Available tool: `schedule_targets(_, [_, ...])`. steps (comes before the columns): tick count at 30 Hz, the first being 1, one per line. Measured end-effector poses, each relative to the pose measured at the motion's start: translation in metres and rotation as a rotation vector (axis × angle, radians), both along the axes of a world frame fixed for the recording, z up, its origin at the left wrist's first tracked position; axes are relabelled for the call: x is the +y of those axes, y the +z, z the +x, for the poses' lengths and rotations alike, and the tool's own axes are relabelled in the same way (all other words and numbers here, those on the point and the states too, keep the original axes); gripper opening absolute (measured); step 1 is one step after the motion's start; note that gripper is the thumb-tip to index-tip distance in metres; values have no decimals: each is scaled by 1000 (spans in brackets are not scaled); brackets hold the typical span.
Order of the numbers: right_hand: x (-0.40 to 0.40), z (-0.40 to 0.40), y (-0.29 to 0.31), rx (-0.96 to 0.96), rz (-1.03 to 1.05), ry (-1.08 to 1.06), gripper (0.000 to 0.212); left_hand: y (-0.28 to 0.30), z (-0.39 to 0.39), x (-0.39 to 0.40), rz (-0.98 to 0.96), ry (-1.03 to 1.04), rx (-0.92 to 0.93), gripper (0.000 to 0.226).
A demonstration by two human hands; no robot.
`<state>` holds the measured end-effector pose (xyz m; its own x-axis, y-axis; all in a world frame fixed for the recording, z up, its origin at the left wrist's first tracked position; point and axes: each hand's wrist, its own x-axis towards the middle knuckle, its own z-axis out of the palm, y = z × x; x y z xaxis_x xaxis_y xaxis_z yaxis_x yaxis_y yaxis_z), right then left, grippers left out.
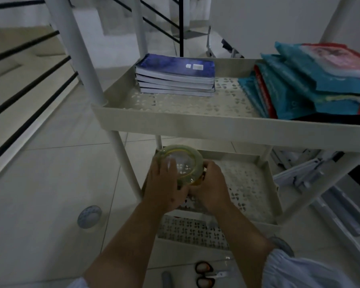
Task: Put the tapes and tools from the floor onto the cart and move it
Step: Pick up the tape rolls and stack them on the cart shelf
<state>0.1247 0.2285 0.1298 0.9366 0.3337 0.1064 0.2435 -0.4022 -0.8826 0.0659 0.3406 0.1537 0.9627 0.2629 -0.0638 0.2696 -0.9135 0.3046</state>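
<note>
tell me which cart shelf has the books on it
The top shelf: the blue book stack sits there, while the hands hold tape over the middle one.

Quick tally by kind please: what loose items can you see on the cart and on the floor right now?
Tape rolls: 1, held in both hands at the middle shelf
Books: 5, stacked on the top shelf
Packets: 4 or so, overlapping
Scissors: 1, on the floor
Total: about 11

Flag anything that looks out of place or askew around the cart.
Scissors and a grey handle lie on the floor tiles, not on the cart. The packets on its top shelf lean in a slumped pile. Both hands, left hand and right hand, grip a tape roll.
</note>
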Motion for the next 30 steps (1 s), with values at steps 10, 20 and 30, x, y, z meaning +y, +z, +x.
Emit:
schedule_targets(10, [1,4,-21,-250,-353,104,58,-7,-8,13,225,-202,107,56])
schedule_targets(20, [-33,-38,6,-383,-200,182,36,-16,-29,-16,81,-75,-162,56])
schedule_targets(30, [-123,-111,-28,-330,-248,58,34,-63,-107,-83,-119,-48,-386,61])
